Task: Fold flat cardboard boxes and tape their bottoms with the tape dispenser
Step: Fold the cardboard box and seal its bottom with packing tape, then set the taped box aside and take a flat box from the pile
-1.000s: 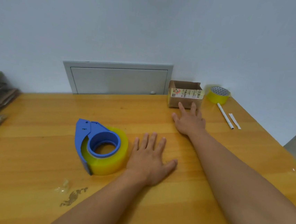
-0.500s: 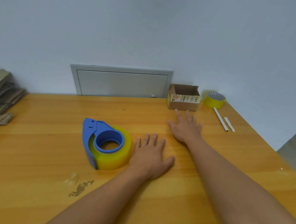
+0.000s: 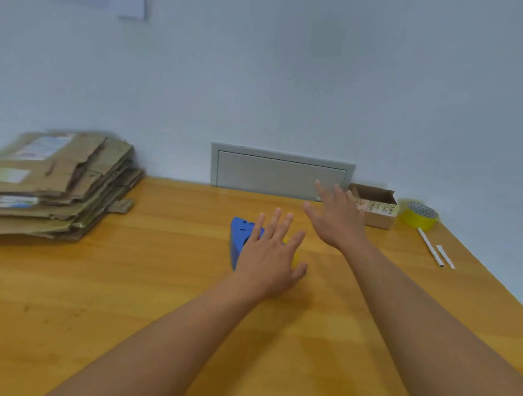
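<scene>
Currently both grips empty, fingers spread: flat cardboard stack (image 3: 47, 183) sits far left on surface, nearer left hand (image 3: 269, 256), which covers tape dispenser (image 3: 240, 240); right hand (image 3: 334, 221) hovers farther right.

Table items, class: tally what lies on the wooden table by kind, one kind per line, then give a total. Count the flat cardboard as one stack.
Stack of flat cardboard: 1
Tape dispenser: 1
Small open box: 1
Loose tape roll: 1
White stick: 1
White strip: 1
Total: 6
</scene>
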`<action>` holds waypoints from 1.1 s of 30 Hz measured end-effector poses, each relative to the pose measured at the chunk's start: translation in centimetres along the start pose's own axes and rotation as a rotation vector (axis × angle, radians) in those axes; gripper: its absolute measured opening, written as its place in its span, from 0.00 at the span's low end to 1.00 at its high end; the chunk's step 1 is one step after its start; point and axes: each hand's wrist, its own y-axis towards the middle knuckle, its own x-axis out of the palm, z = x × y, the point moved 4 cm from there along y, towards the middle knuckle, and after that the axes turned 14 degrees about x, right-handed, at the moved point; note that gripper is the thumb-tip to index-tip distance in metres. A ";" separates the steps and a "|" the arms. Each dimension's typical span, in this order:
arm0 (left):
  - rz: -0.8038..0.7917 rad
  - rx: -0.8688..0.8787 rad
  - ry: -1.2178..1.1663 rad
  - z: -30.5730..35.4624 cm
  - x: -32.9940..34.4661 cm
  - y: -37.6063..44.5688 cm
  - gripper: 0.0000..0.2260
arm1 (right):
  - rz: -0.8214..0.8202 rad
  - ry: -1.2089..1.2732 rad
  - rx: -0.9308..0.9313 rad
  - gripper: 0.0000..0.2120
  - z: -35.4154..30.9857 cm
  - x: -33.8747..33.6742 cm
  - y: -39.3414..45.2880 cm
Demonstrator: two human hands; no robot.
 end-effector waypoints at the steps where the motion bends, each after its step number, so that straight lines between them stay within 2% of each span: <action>1: 0.009 -0.043 0.010 -1.7 -0.6 -1.4 0.30 | -0.001 0.006 -0.028 0.32 -1.8 0.1 -0.5; 11: -0.017 -0.431 0.108 -16.8 -3.5 -17.1 0.31 | -0.109 0.011 -0.349 0.32 -20.0 6.7 -7.7; 18: -0.029 -0.612 0.109 -25.4 -3.4 -24.0 0.32 | -0.328 -0.017 -0.461 0.32 -28.9 13.6 -13.5; 23: -0.016 -0.715 0.029 -31.0 -2.0 -25.9 0.31 | -0.466 -0.103 -0.504 0.32 -30.6 18.2 -15.9; 29: 0.135 -0.767 0.018 -37.7 -2.8 -25.9 0.28 | -0.447 -0.095 -0.508 0.33 -30.2 19.9 -15.6; 33: 0.009 -0.740 0.058 -41.6 -2.8 -25.7 0.28 | -0.428 -0.091 -0.506 0.33 -30.3 20.1 -15.5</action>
